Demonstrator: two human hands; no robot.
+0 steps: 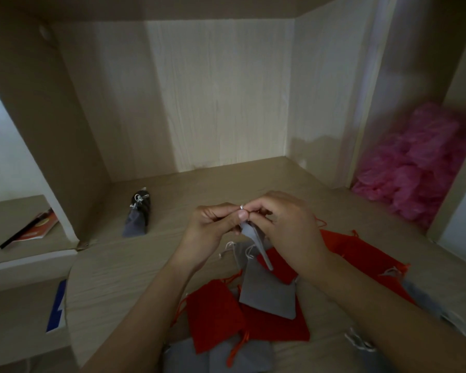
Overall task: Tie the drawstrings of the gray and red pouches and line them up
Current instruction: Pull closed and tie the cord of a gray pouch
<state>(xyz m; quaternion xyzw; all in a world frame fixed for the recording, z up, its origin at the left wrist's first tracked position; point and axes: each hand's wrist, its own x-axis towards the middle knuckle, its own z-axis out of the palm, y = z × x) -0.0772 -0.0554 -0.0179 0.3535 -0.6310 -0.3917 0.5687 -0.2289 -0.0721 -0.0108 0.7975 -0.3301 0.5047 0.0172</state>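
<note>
Beneath the fingers, a pale wood-grain desk surface [124, 278] is spread, walled by matching panels. Well off to the right of the fingers, a heap of crinkled pink plastic bags [414, 168] is stacked in a side compartment, clear of the work. Directly below the fingers, a loose pile [215, 313] of flat red and gray fabric drawstring pouches is left overlapping, apparently untied stock kept within easy reach. Above it the left hand [213, 230] and right hand [285, 227] are raised together, and a small flat gray fabric pouch [256, 243] is held between them, mouth uppermost and body dangling edge-on so that the neck is free to be cinched. Far to the left of the fingers and further back, a dark gray tied pouch [137, 219] is stood near the side panel, probably the start of the line. At the fingertips, the left hand's thumb and fingers are clamped on the pouch's neck while the right hand's are pinched on a thin pale drawstring [242, 207]; a knot is judged to be in the making, though its progress cannot be told.
</note>
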